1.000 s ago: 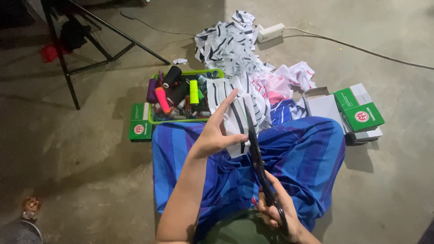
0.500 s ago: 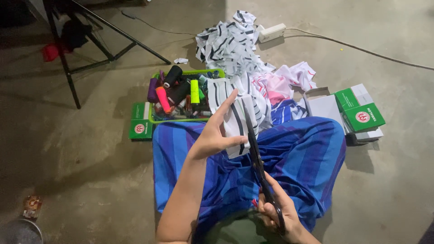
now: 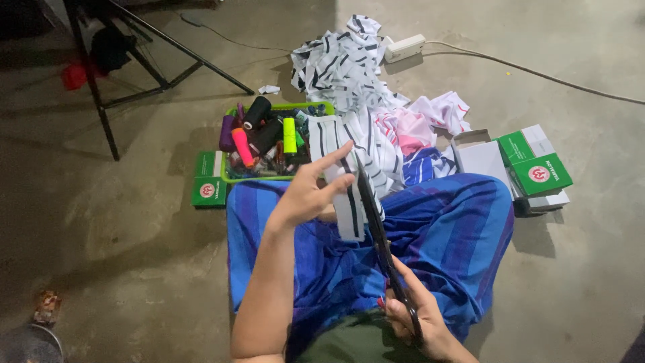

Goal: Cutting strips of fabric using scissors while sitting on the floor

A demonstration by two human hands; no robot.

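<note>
My left hand [image 3: 310, 191] grips a strip of white fabric with black stripes [image 3: 350, 212] and holds it up over my lap, fingers pointing right. My right hand [image 3: 418, 319] is low in the picture, closed around the handles of long black scissors [image 3: 378, 228]. The blades point away from me and run along the right side of the strip, right against it. Blue striped cloth [image 3: 443, 228] covers my crossed legs underneath.
A green tray [image 3: 271, 176] of thread spools sits ahead on the concrete floor, with a green box [image 3: 209, 185] at its left. A heap of striped and pink fabric scraps [image 3: 356, 74] lies beyond. Green and white boxes [image 3: 531, 168] at right, a power strip [image 3: 404, 48], a black stand [image 3: 107, 67].
The scissors have crept forward along the strip's edge. My left hand has stayed nearly in place, still holding the fabric up.
</note>
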